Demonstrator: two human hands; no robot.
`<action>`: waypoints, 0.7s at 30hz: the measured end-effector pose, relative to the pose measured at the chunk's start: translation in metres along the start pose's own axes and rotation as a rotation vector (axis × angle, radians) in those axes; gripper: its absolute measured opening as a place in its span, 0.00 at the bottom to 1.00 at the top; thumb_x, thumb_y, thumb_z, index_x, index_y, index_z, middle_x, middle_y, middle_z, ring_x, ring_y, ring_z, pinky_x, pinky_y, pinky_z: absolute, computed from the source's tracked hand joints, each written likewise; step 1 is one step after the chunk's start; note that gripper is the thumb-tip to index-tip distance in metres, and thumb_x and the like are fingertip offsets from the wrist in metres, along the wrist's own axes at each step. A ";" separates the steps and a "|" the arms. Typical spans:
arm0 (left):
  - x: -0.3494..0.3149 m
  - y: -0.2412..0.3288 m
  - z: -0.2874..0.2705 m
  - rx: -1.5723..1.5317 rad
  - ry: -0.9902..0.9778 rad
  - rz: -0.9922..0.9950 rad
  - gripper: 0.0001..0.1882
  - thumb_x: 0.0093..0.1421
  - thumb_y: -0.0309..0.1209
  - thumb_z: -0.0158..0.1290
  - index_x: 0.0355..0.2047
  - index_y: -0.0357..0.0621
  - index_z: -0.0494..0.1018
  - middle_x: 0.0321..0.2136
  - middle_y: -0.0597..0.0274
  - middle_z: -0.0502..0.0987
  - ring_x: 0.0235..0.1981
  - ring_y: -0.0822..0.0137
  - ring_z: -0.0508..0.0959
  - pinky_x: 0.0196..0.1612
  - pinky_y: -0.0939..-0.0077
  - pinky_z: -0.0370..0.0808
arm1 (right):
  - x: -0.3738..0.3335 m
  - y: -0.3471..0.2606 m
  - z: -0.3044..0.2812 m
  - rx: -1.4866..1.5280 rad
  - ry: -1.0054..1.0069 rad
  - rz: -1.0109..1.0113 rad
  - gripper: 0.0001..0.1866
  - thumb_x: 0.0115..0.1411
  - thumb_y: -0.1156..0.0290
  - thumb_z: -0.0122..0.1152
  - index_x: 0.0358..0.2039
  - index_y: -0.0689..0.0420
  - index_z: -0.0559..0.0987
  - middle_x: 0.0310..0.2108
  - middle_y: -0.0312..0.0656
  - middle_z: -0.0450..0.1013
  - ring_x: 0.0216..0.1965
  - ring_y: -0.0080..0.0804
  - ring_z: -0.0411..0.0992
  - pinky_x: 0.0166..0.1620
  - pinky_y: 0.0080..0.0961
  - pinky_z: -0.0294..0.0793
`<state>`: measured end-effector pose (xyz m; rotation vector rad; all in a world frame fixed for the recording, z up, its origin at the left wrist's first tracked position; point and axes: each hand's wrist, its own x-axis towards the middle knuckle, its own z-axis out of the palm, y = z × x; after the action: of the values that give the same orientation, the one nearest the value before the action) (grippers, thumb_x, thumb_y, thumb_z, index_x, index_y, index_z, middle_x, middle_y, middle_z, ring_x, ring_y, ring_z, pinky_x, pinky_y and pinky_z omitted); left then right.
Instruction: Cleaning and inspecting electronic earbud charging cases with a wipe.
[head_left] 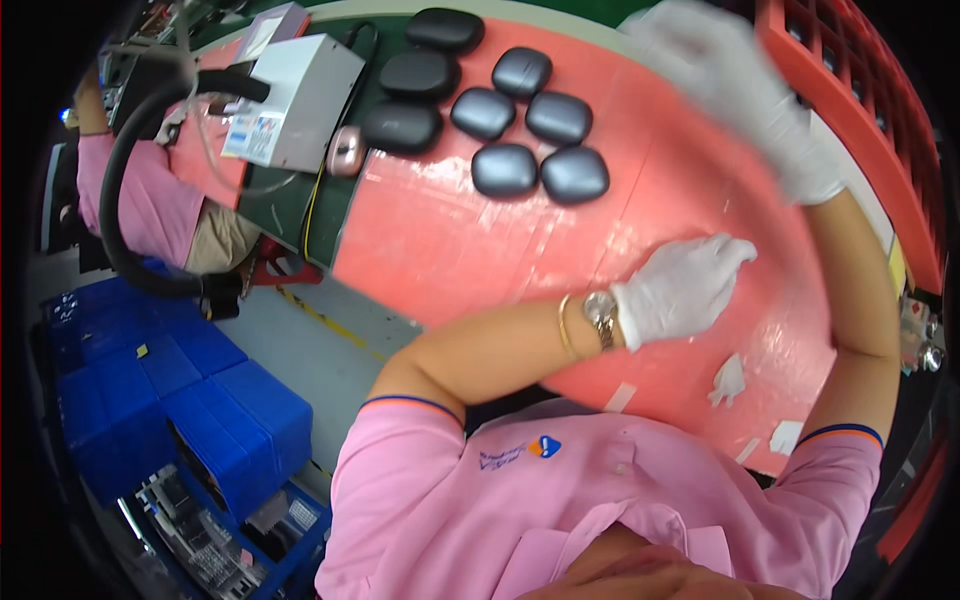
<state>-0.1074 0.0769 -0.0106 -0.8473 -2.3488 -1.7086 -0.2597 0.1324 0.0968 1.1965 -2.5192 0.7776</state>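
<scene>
My left hand (pixel 685 290), in a white glove, rests low over the pink-red mat (pixel 480 260) with its fingers curled together. Anything inside those fingers is hidden. Up at the far right, my gloved right hand (pixel 715 85) is smeared by motion near the mat's far edge, so its fingers cannot be read. Several glossy grey-blue rounded cases (pixel 558 118) lie grouped on the mat, left of and beyond both hands. Beside them, 3 larger black rounded cases (pixel 403 127) form a column. A crumpled white scrap (pixel 728 380) lies nearer me than my left hand.
A red slotted rack (pixel 860 90) borders the right side. At the left stand a white box-shaped machine (pixel 305 100), a small pink case (pixel 346 150) and a thick black hose (pixel 118 190). Blue boxes (pixel 235 420) sit lower left. Another person (pixel 150 205) works at far left.
</scene>
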 end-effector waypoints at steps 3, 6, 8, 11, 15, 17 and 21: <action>0.011 0.035 -0.027 0.447 -0.776 -0.084 0.09 0.55 0.28 0.49 0.37 0.40 0.70 0.31 0.51 0.75 0.32 0.53 0.77 0.35 0.61 0.73 | -0.043 -0.051 0.064 -0.282 -0.024 -0.174 0.30 0.53 0.64 0.62 0.57 0.51 0.67 0.56 0.47 0.63 0.58 0.46 0.61 0.58 0.41 0.61; -0.043 0.054 -0.029 0.350 -0.639 0.045 0.09 0.56 0.30 0.48 0.35 0.40 0.71 0.31 0.51 0.75 0.32 0.55 0.77 0.35 0.62 0.74 | -0.082 -0.075 0.072 -0.338 -0.062 -0.121 0.32 0.51 0.65 0.63 0.57 0.48 0.67 0.65 0.45 0.51 0.65 0.43 0.50 0.64 0.46 0.49; -0.078 0.082 -0.044 0.151 -0.596 0.047 0.10 0.59 0.31 0.47 0.38 0.42 0.70 0.32 0.53 0.75 0.34 0.54 0.77 0.37 0.63 0.75 | -0.101 -0.091 0.064 -0.387 0.043 -0.154 0.29 0.48 0.69 0.66 0.52 0.50 0.70 0.60 0.46 0.60 0.61 0.44 0.59 0.61 0.44 0.57; -0.115 0.095 -0.065 -0.070 -0.354 0.037 0.12 0.61 0.27 0.48 0.45 0.41 0.68 0.33 0.57 0.76 0.32 0.61 0.77 0.37 0.71 0.75 | -0.134 -0.087 0.055 0.060 -0.208 0.135 0.26 0.46 0.75 0.67 0.48 0.52 0.72 0.49 0.45 0.71 0.48 0.45 0.71 0.51 0.37 0.70; -0.160 0.095 -0.082 -0.433 0.090 -0.432 0.21 0.68 0.33 0.41 0.58 0.38 0.54 0.42 0.55 0.73 0.37 0.70 0.76 0.39 0.79 0.73 | -0.162 -0.135 -0.007 0.167 0.594 0.129 0.19 0.55 0.79 0.62 0.48 0.57 0.72 0.42 0.39 0.75 0.38 0.30 0.75 0.41 0.26 0.75; -0.160 0.098 -0.077 -0.497 0.215 -0.344 0.28 0.68 0.44 0.40 0.60 0.35 0.51 0.45 0.53 0.71 0.38 0.68 0.76 0.39 0.79 0.73 | -0.185 -0.174 0.000 0.446 0.601 0.130 0.19 0.53 0.77 0.65 0.47 0.59 0.74 0.43 0.39 0.74 0.38 0.27 0.74 0.40 0.23 0.75; -0.168 0.092 -0.075 -0.672 -0.096 -0.451 0.29 0.66 0.40 0.46 0.59 0.37 0.51 0.47 0.55 0.68 0.43 0.70 0.73 0.45 0.77 0.73 | -0.240 -0.209 0.036 0.145 0.130 0.106 0.24 0.52 0.74 0.66 0.50 0.60 0.73 0.48 0.44 0.71 0.46 0.31 0.72 0.45 0.26 0.73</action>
<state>0.0618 -0.0342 0.0255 -0.4768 -2.1364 -2.7825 0.0538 0.1577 0.0391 1.0252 -2.4710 1.0447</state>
